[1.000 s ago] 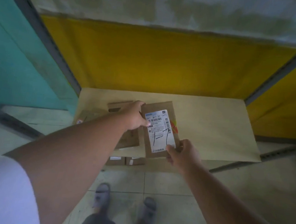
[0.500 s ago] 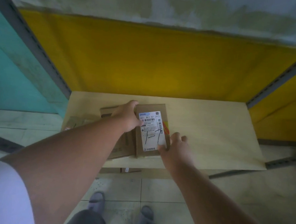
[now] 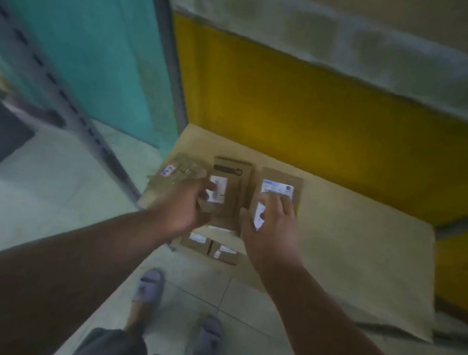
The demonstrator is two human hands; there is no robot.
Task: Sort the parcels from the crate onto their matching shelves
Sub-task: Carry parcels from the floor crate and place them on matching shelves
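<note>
Three brown cardboard parcels lie side by side at the left end of the beige shelf board [image 3: 358, 248]. The right parcel [image 3: 283, 179] carries a large white label. My right hand [image 3: 272, 230] hovers over its near end with fingers spread and straight; contact is unclear. The middle parcel [image 3: 234, 177] has a smaller white label, and my left hand [image 3: 182, 206] sits over its left edge with fingers loosely curled, gripping nothing that I can see. A left parcel [image 3: 180, 173] with a blue and red sticker lies beside my left hand. The view is blurred.
Behind the shelf is a yellow panel [image 3: 319, 122], with a teal panel [image 3: 82, 40] to the left past a grey upright post [image 3: 167, 54]. Two small labelled boxes [image 3: 211, 247] sit on a lower level beneath the shelf's front edge. My feet stand on the tiled floor [image 3: 52, 187].
The labelled parcel now lies flat on the shelf, right of the other parcels. Both hands have let go of it and pulled back slightly. My head has swung, tilting the view.
</note>
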